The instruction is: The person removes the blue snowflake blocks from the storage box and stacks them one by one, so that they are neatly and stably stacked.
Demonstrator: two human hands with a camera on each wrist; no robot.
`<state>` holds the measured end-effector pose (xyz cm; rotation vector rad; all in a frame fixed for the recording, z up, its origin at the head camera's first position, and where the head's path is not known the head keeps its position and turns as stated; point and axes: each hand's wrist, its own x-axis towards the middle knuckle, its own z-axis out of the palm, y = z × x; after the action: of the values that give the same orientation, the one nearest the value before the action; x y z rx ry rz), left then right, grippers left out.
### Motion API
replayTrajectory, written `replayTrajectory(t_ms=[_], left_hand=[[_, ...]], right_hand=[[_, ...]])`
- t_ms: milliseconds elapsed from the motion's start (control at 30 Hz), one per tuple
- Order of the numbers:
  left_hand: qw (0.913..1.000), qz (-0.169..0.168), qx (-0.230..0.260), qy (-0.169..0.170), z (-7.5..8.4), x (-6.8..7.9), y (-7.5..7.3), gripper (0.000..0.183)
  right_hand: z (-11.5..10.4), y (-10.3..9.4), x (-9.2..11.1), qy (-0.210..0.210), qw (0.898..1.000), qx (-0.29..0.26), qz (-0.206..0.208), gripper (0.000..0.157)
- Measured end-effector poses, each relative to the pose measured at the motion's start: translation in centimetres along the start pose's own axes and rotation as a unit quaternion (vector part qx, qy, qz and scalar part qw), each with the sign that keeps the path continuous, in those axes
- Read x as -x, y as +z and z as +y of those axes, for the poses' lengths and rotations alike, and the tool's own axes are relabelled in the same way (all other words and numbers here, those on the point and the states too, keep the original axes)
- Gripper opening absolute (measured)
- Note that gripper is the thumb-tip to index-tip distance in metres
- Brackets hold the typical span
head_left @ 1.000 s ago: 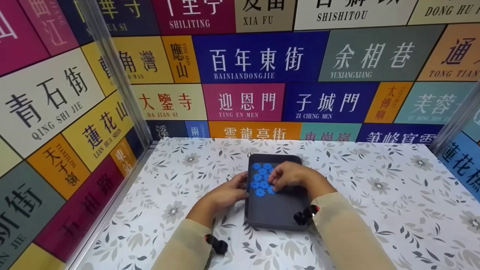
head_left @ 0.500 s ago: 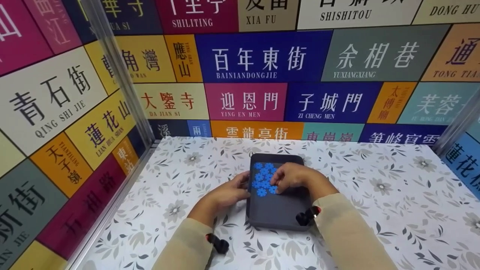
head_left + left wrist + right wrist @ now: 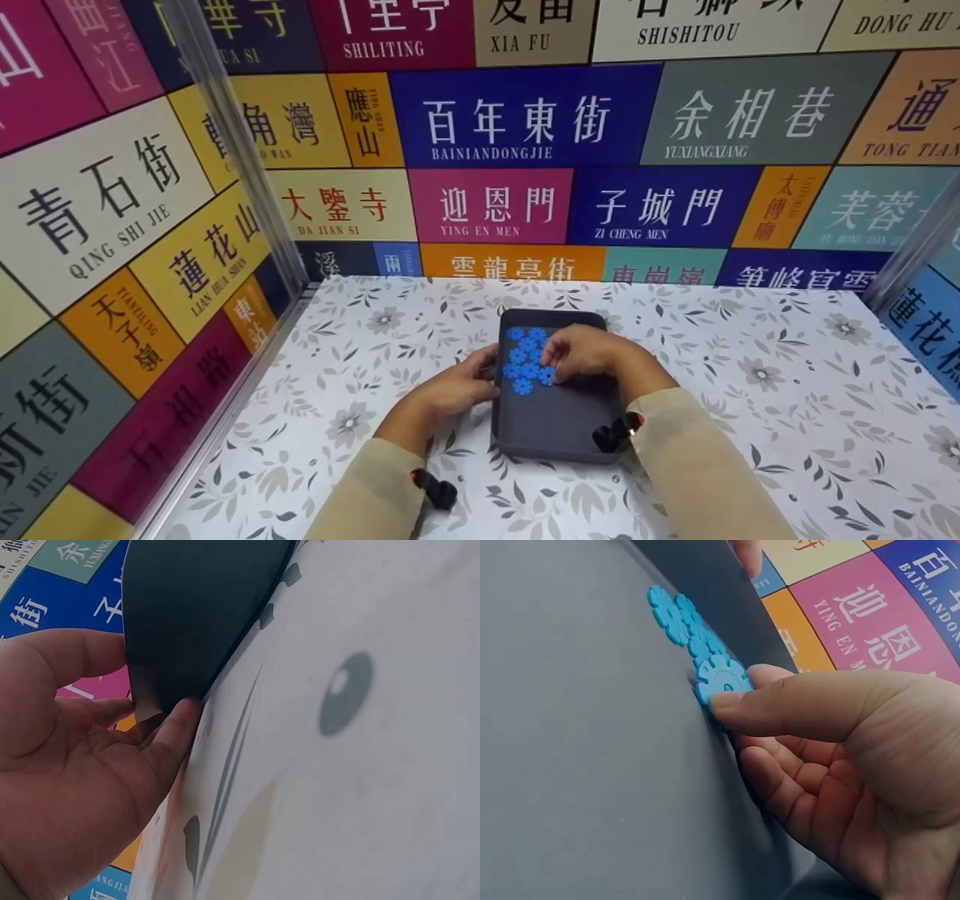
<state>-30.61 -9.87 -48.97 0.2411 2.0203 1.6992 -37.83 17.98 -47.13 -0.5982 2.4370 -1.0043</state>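
A dark grey rectangular tray lies on the table, with several blue flower-shaped plastic discs grouped in its upper left part. My right hand reaches in over the tray's right side. In the right wrist view, its thumb and forefinger pinch a notched blue disc that has a small centre hole, next to the other discs. At the tray's left side is my left hand. Its fingertips and thumb touch the outer wall in the left wrist view, fingers loosely bent.
A white tablecloth with grey flowers and leaves covers the table. Colourful panels with street names stand behind and to the left. A clear corner post rises at the left edge. Black wrist cameras sit on both sleeves.
The blue disc at the right fingertips now shows more fully and sits slightly higher in the head view. The left hand and the tray keep their places.
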Motion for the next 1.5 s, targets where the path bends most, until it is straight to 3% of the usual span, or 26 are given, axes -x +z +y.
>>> replayTrajectory(t_ms=[167,400,633,833,1000,1300,1500], left_hand=[[1.0,-0.004,0.004,0.003,0.1,0.1,-0.1,0.087],[0.9999,-0.01,0.006,0.009,-0.1,0.0,-0.2,0.088],[0.9996,-0.008,0.019,0.021,-0.3,0.0,0.0,0.088],[0.999,-0.002,0.035,0.026,-0.5,-0.1,0.2,0.086],[0.9994,0.0,0.028,0.021,-0.4,-0.2,0.1,0.086],[0.9996,0.001,0.03,0.002,-0.3,0.2,0.1,0.086],[0.9997,0.001,0.023,-0.003,-0.3,0.2,-0.1,0.086]], right_hand=[[-0.1,-0.2,0.0,-0.011,0.999,-0.033,0.028,0.021],[-0.9,-0.7,1.0,-0.019,0.993,-0.098,0.066,0.031],[-1.0,-1.6,3.9,-0.014,0.976,-0.17,0.137,0.033],[0.8,-2.6,6.9,-0.019,0.956,-0.223,0.189,0.041],[3.5,-3.7,9.0,0.004,0.944,-0.245,0.222,0.047],[8.0,-4.2,10.0,0.05,0.918,-0.311,0.242,0.038],[9.8,-4.0,9.9,0.083,0.92,-0.288,0.252,0.038]])
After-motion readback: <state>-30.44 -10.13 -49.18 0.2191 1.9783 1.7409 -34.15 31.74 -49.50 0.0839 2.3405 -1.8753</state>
